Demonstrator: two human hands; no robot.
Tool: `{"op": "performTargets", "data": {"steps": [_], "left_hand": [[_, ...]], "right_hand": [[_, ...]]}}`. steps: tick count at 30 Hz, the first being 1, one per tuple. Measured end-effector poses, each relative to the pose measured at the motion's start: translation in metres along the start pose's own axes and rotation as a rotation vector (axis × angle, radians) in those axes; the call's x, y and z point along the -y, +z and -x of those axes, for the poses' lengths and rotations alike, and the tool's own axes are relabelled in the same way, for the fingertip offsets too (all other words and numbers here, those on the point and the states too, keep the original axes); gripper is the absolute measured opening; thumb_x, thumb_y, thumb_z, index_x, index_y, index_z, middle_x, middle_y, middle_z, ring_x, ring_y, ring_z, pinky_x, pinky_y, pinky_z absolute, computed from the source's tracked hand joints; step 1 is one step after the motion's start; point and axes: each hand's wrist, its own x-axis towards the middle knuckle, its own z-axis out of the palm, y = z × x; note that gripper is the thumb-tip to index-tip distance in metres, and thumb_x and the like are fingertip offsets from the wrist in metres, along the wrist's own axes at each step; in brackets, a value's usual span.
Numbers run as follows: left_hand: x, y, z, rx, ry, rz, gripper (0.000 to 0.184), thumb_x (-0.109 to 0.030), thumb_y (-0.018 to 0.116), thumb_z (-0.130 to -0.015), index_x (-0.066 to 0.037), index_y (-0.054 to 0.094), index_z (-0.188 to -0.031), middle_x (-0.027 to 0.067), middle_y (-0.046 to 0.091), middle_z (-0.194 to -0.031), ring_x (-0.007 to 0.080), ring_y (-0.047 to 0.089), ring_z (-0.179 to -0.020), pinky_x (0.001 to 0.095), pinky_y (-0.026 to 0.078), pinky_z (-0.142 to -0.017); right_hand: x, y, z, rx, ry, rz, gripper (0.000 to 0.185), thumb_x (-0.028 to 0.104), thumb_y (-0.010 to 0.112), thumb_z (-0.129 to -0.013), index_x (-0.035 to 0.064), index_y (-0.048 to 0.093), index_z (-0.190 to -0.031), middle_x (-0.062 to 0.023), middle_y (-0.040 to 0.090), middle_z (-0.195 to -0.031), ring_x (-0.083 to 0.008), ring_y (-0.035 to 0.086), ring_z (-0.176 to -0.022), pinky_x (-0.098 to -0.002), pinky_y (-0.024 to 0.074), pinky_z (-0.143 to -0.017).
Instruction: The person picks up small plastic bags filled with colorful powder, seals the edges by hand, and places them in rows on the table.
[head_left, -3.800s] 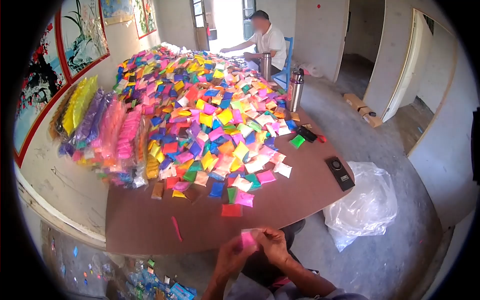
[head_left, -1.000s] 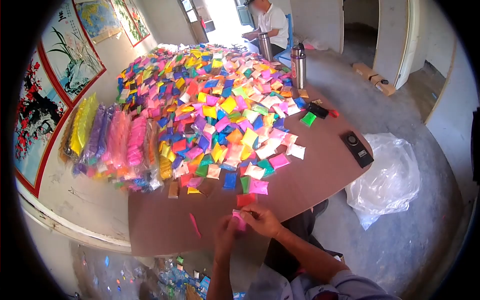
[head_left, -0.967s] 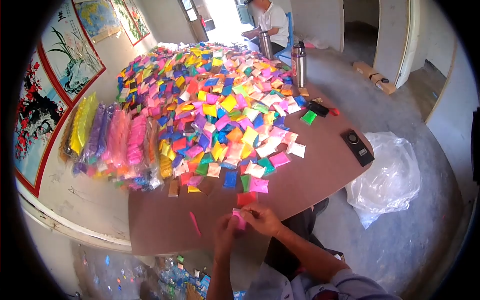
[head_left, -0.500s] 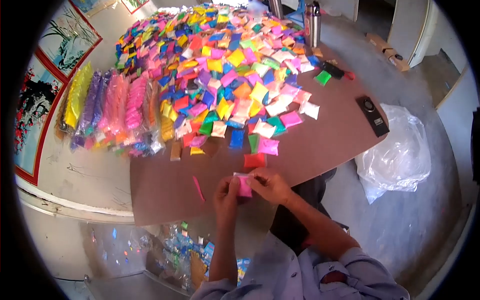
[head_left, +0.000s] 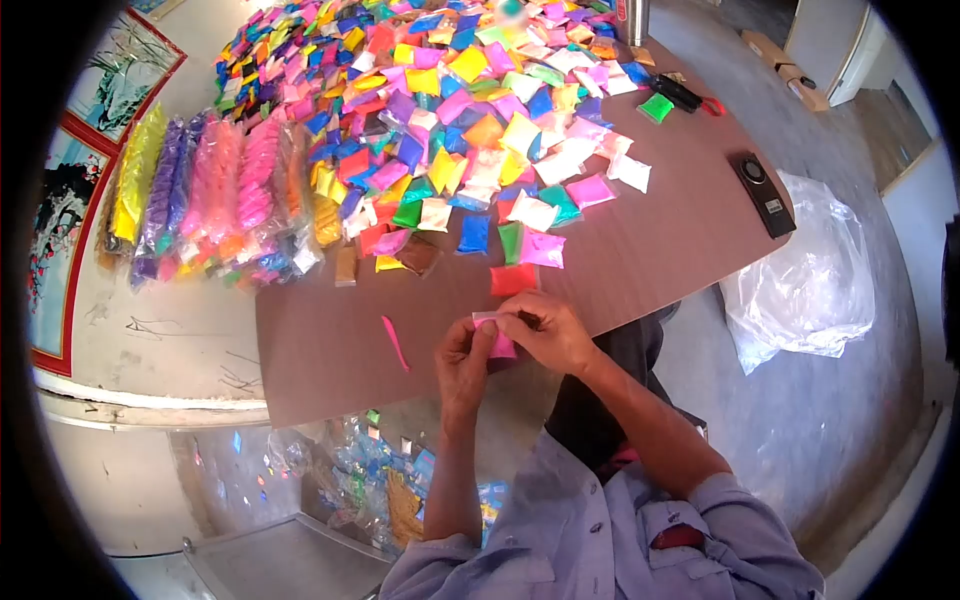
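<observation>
The left hand [head_left: 464, 362] pinches the left side of a pink packet [head_left: 502, 345], thumb on its front; the packet is at the near edge of the brown table [head_left: 340, 350]; the right hand [head_left: 552, 335] has fingers clamped on its top edge, near a red packet [head_left: 514, 279].

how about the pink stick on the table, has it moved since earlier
No, the pink stick lies at the same spot on the table; only the view shifted.

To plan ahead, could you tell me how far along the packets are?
Many packets look done, heaped on the table. The left hand and right hand pinch a pink packet; that one seems left to finish. Whether more remain, I cannot tell.
</observation>
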Motion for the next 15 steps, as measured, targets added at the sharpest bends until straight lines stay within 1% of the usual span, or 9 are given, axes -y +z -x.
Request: {"op": "performTargets", "data": {"steps": [1, 3, 6, 8, 12, 13, 14, 15], "left_hand": [[-0.002, 0.002, 0.0, -0.014, -0.02, -0.004, 0.021, -0.017, 0.065, -0.102, 0.0, 0.069, -0.115, 0.0012, 0.071, -0.1, 0.0077, 0.064, -0.09, 0.0244, 0.052, -0.083], [-0.007, 0.006, 0.002, -0.027, -0.042, -0.009, 0.022, -0.017, 0.066, -0.101, 0.0, 0.069, -0.116, 0.0014, 0.071, -0.101, 0.008, 0.064, -0.091, 0.025, 0.053, -0.083], [-0.011, 0.011, 0.002, -0.033, -0.052, -0.002, 0.025, -0.018, 0.068, -0.1, 0.001, 0.069, -0.117, 0.0018, 0.071, -0.103, 0.009, 0.064, -0.092, 0.0259, 0.052, -0.084], [-0.006, 0.008, 0.001, 0.017, -0.019, -0.15, 0.027, -0.019, 0.07, -0.099, 0.0, 0.069, -0.117, 0.0023, 0.07, -0.104, 0.01, 0.064, -0.093, 0.0266, 0.052, -0.084], [0.001, 0.003, 0.0, -0.009, 0.005, -0.096, 0.026, -0.019, 0.07, -0.099, 0.0, 0.069, -0.117, 0.002, 0.07, -0.104, 0.0089, 0.063, -0.092, 0.0252, 0.051, -0.082], [0.002, 0.001, 0.0, 0.008, -0.037, -0.081, 0.026, -0.018, 0.071, -0.099, 0.0, 0.069, -0.117, 0.002, 0.07, -0.104, 0.0088, 0.063, -0.092, 0.0247, 0.051, -0.082], [0.003, -0.002, 0.0, 0.025, -0.08, -0.066, 0.026, -0.018, 0.071, -0.098, 0.0, 0.069, -0.117, 0.0019, 0.07, -0.104, 0.0088, 0.063, -0.092, 0.0243, 0.051, -0.082], [0.004, -0.004, 0.0, 0.025, -0.08, -0.067, 0.026, -0.018, 0.071, -0.098, 0.0, 0.069, -0.117, 0.0019, 0.07, -0.104, 0.0088, 0.063, -0.092, 0.0243, 0.051, -0.082]], "right_hand": [[-0.005, 0.001, 0.0, -0.002, 0.001, -0.001, 0.009, 0.007, 0.065, -0.099, 0.0006, 0.07, -0.103, -0.0003, 0.063, -0.09, -0.0059, 0.059, -0.077, -0.0234, 0.0494, -0.068], [-0.013, 0.003, 0.001, -0.048, 0.068, -0.149, 0.011, 0.009, 0.066, -0.098, 0.0014, 0.069, -0.105, -0.0047, 0.065, -0.092, -0.0111, 0.063, -0.081, -0.0276, 0.052, -0.073], [-0.013, 0.001, 0.002, -0.119, 0.048, -0.187, 0.01, 0.009, 0.066, -0.099, 0.0012, 0.069, -0.104, -0.0046, 0.065, -0.095, -0.0098, 0.062, -0.083, -0.0265, 0.052, -0.074], [-0.011, 0.0, 0.001, -0.119, 0.057, -0.189, 0.01, 0.009, 0.066, -0.099, 0.0012, 0.069, -0.105, -0.0046, 0.066, -0.095, -0.0096, 0.062, -0.083, -0.0264, 0.052, -0.074], [-0.008, 0.003, -0.001, -0.116, 0.038, -0.161, 0.011, 0.011, 0.067, -0.099, 0.0005, 0.069, -0.103, -0.0047, 0.067, -0.095, -0.0098, 0.062, -0.083, -0.0264, 0.0519, -0.074], [-0.004, 0.002, -0.002, -0.115, 0.037, -0.161, 0.011, 0.011, 0.067, -0.099, 0.0005, 0.069, -0.103, -0.0047, 0.067, -0.095, -0.0098, 0.062, -0.083, -0.0264, 0.0519, -0.074], [0.0, 0.0, -0.002, -0.067, 0.079, -0.093, 0.012, 0.011, 0.068, -0.098, 0.0, 0.07, -0.103, -0.0048, 0.067, -0.094, -0.0099, 0.062, -0.083, -0.0267, 0.052, -0.075], [0.004, -0.001, -0.003, -0.02, 0.121, -0.025, 0.013, 0.012, 0.068, -0.098, -0.0006, 0.07, -0.102, -0.0049, 0.068, -0.094, -0.0101, 0.063, -0.084, -0.027, 0.0521, -0.075]]}}
